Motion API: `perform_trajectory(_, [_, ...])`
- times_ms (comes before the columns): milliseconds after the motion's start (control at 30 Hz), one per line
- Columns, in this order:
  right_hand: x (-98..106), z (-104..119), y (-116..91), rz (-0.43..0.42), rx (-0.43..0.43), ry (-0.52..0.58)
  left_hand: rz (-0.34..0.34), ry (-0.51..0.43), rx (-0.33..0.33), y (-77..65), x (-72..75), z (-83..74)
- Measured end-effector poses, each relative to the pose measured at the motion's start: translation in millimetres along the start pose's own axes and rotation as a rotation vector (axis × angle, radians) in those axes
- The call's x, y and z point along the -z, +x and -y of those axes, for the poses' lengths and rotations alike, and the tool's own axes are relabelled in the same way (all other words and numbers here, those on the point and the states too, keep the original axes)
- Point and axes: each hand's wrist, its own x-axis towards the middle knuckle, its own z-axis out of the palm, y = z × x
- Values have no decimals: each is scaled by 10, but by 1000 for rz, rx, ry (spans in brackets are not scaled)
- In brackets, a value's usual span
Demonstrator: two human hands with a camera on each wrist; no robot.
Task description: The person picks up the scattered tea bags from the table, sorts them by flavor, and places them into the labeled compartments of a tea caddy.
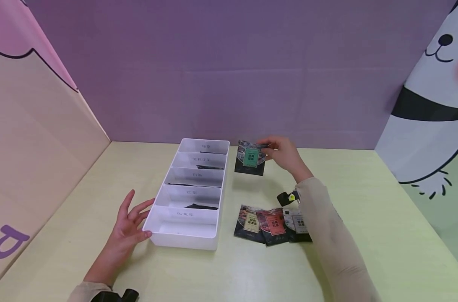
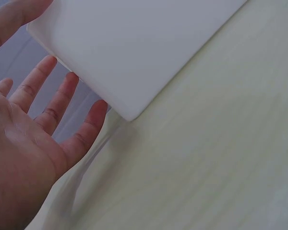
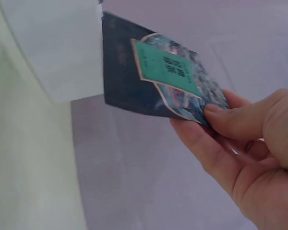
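Beside the far right corner of the white box [image 1: 185, 242], we see the right hand [image 1: 285, 155] pinching the green-labelled packet [image 1: 250, 157] at its upper edge, thumb against the fingers; the packet is dark at its lower end and hangs raised above the pale table [image 1: 183, 277]; a narrow gap shows between packet and box in the head view, though from the right wrist view we cannot tell whether they touch. At the near left corner of the box we find the left hand [image 1: 128, 228], its fingers spread and its fingertips resting against the wall; the thumb lies at the corner itself.

We count five compartments in a row, with small handwritten characters on their inner walls; dark edges [image 1: 201, 206] of something flat show in the four farther ones; in the nearest we see the bare white floor. To the right of the box, three more packets lie overlapping on the table: the yellow-labelled packet [image 1: 251, 223], the red-labelled packet [image 1: 276, 226] and the grey-labelled packet [image 1: 300, 224], the last partly hidden from us by the right sleeve [image 1: 331, 243]; a black device [image 1: 285, 199] sits at that wrist; behind everything we see a purple backdrop [image 1: 244, 63].
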Motion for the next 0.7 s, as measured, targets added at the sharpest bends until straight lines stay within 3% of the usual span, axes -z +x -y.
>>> perform_trajectory(367, [-94,450,427,46,-23,-61,38,-40,-36,4,13,10])
perform_trajectory(700, [-439,640,754,47,89,-102,39,-56,-45,-8,37,-10])
